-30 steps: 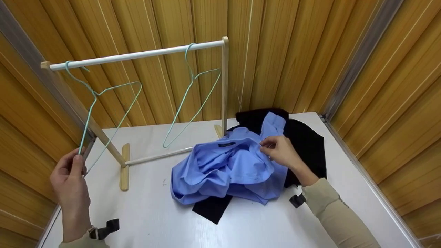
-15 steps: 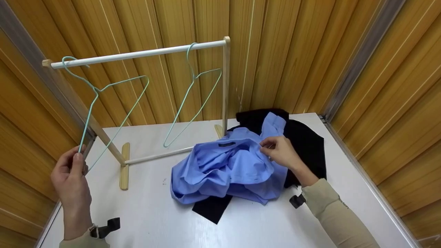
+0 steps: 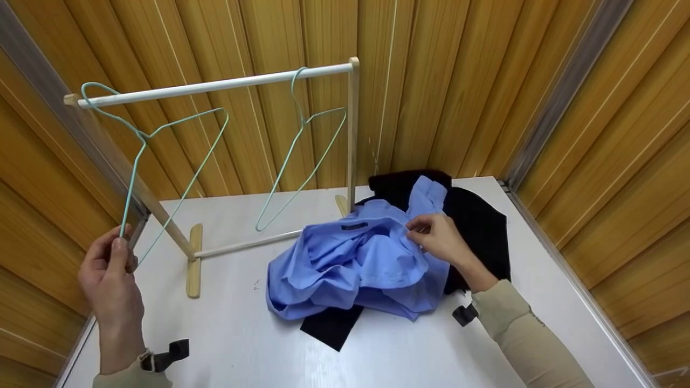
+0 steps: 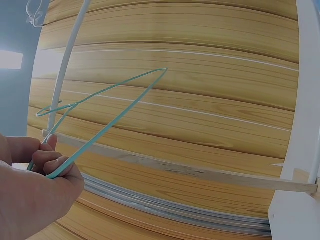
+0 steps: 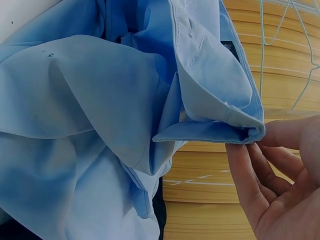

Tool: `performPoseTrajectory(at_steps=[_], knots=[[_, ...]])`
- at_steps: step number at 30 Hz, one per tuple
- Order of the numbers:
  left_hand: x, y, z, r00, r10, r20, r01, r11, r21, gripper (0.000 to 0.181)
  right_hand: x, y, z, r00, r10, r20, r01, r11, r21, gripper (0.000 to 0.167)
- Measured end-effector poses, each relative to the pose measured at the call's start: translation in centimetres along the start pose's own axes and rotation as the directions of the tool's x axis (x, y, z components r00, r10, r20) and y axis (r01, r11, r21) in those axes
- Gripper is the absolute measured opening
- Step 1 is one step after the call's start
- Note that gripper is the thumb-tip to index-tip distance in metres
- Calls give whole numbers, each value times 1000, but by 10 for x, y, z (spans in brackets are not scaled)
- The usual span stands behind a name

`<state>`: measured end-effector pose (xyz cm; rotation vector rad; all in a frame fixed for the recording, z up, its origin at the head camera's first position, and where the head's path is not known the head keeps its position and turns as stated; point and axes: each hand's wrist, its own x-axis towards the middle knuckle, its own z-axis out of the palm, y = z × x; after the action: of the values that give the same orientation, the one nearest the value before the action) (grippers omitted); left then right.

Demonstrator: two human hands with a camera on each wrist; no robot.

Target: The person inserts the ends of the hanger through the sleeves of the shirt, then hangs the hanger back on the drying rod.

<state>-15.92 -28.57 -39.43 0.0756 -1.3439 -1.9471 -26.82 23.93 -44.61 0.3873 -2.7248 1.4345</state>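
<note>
My left hand (image 3: 112,272) grips the lower corner of a mint-green wire clothes hanger (image 3: 183,194), its fingers curled round the wire. The hanger's hook still loops over the left end of the rack's white top bar (image 3: 215,86). In the left wrist view the hanger (image 4: 112,122) slants up from the hand (image 4: 42,180). My right hand (image 3: 439,237) pinches the collar edge of a crumpled blue shirt (image 3: 334,269) between thumb and fingers. The right wrist view has that hand (image 5: 280,175) at the folded collar corner of the shirt (image 5: 110,90).
A second green hanger (image 3: 280,172) hangs near the bar's right end. Black garments (image 3: 480,226) lie under and behind the shirt on the white table (image 3: 232,334). The rack's wooden left foot (image 3: 194,264) stands near my left hand. Wood-patterned walls (image 3: 431,97) enclose the table.
The left hanger has risen and its hook has slid towards the bar's left end, its top arching above the bar. My right hand and the shirt stay put.
</note>
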Motion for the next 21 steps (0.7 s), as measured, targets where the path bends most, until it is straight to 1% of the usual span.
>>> performPoseTrajectory(at_steps=[3, 9, 14, 21], knots=[[0, 0, 1, 1000, -21, -7, 21, 1000, -18, 27, 0, 0, 0, 1000, -2, 1, 2, 1000, 1, 11], [2, 0, 4, 999, -44, -19, 42, 997, -70, 25, 0, 0, 1, 1000, -7, -4, 7, 1000, -3, 11], [2, -1, 4, 996, -87, -22, 84, 991, -106, 21, -1, 1, 1, 1000, 3, 3, -3, 1000, 0, 11], [1, -2, 4, 997, -75, -20, 72, 991, -117, 22, -1, 1, 0, 1000, 9, 4, -9, 1000, 5, 11]])
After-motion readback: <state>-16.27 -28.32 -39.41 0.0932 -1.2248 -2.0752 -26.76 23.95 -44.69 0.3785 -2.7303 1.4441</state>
